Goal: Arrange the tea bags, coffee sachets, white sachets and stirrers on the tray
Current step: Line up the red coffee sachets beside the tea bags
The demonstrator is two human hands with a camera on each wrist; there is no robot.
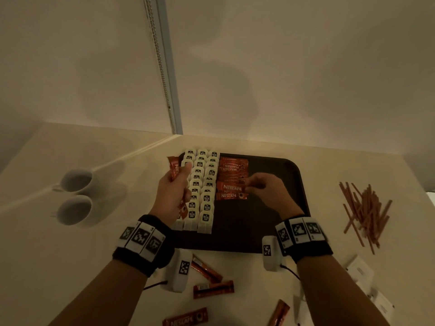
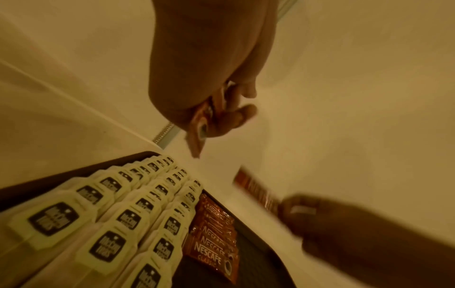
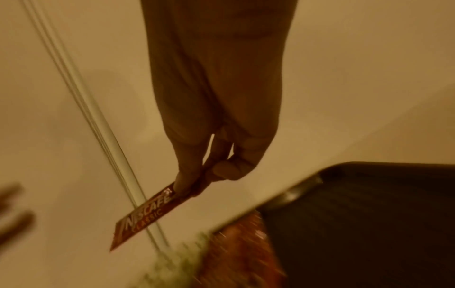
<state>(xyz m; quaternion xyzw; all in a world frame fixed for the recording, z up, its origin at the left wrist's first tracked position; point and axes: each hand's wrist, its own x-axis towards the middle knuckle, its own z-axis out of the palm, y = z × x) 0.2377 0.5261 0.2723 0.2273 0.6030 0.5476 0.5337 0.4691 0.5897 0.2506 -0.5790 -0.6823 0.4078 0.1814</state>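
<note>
A dark tray [image 1: 289,184] lies on the pale counter. Three columns of white tea bags [image 1: 202,191] fill its left side, with a column of red coffee sachets [image 1: 231,175] beside them. My left hand [image 1: 174,191] hovers over the tea bags and grips a bunch of coffee sachets [image 1: 173,169], seen too in the left wrist view as sachets [image 2: 198,124]. My right hand [image 1: 266,189] pinches one coffee sachet [image 1: 231,188] by its end above the column; the right wrist view shows this sachet [image 3: 145,212] between thumb and fingers. Reddish stirrers [image 1: 364,210] lie heaped right of the tray.
Two white cups [image 1: 75,196] stand left of the tray. Loose coffee sachets [image 1: 213,289] lie on the counter in front of the tray. White sachets [image 1: 367,285] lie at the front right. A wall rises right behind the tray.
</note>
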